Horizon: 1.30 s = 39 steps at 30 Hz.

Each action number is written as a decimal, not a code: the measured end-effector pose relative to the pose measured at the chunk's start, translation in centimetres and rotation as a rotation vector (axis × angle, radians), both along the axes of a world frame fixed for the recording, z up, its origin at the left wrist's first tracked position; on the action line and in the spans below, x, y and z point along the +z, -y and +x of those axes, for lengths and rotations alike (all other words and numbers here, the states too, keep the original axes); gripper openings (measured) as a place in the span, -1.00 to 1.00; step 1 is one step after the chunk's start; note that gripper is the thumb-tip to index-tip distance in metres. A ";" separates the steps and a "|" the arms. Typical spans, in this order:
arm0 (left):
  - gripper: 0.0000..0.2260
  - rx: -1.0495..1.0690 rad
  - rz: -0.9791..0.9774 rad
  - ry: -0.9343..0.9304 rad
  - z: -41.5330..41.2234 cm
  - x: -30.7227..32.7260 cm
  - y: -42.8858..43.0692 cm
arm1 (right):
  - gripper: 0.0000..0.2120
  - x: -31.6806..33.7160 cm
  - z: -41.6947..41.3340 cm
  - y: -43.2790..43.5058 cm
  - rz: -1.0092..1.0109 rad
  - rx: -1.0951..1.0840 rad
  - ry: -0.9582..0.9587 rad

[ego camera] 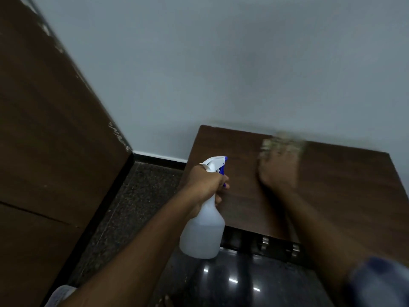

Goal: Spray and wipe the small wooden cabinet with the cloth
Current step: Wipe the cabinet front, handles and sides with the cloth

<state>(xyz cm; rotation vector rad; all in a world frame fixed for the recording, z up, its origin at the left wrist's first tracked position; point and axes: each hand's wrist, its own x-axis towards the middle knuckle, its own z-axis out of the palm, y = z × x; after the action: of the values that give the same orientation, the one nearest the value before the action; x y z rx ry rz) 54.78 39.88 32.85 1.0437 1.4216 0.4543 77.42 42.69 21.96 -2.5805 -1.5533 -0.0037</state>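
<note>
Left hand (208,185): curled firmly round the neck of the spray bottle (203,231), fingers close to the blue trigger; holds it in the air just off the near left corner of the cabinet.
Right hand (277,171): laid on the cloth (283,144), pressing it to the cabinet top; too blurred to tell whether the fingers lie flat or curl into the fabric.
Cabinet (343,196): small, dark wood, back edge against the grey wall (221,63); mostly the top in view, with metal handles (265,241) showing below the near edge.
Cloth position: on the far part of the top, near the wall, under the fingertips.
Step, as judged: wiping the top; impossible to tell from the blur whether the wood is wet.
Risk, stray spray: nozzle aimed across the top toward the wiping forearm, so a squeeze now would probably wet skin or wall rather than wood.
Risk, lost cloth: a long stroke toward the wall could push it over the back edge, more so if only fingertips bear on it.
Risk, knocked bottle: base hangs near the cabinet's front corner and could clip the edge if swung inward.
Risk, patchy result: front, sides and handles likely untouched if the wiping ends with the top.
Risk, drips: glossy dark floor (221,280) below, slippery if run-off lands there.
</note>
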 end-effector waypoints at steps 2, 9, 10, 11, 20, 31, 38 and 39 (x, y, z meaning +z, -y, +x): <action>-0.79 0.032 0.023 0.017 -1.1 0.3 -0.3 | -0.36 -0.3 -6.0 -3.0 -0.016 0.333 -0.026; -0.76 0.116 0.029 0.003 -4.7 1.4 -1.2 | -0.30 0.7 -14.4 -7.9 -0.227 0.482 -0.139; -0.75 0.128 0.029 -0.009 -4.7 1.5 -1.3 | -0.27 0.7 -15.0 -5.9 -0.223 0.518 -0.129; -0.74 0.141 0.031 -0.019 -4.7 1.6 -1.4 | -0.23 0.6 -15.7 -3.3 -0.194 0.560 -0.140; -0.66 0.076 0.055 0.023 1.3 1.2 2.4 | -0.35 -0.7 -9.6 10.8 -0.128 0.487 -0.168; -0.70 -0.085 0.159 0.166 8.8 1.9 9.9 | -0.50 -0.4 12.2 21.8 -0.015 -0.154 -0.144; -0.69 0.036 0.299 0.186 7.6 6.9 9.5 | -0.66 5.7 13.4 21.4 0.169 -0.333 -0.752; -0.68 0.054 0.321 0.196 7.4 8.0 9.2 | -0.68 7.3 13.3 21.6 0.313 -0.399 -0.910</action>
<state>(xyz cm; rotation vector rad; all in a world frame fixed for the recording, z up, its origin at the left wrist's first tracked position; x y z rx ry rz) 62.16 30.71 40.84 1.1824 1.2282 0.8216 90.75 21.10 29.31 -2.0939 -0.6436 0.7092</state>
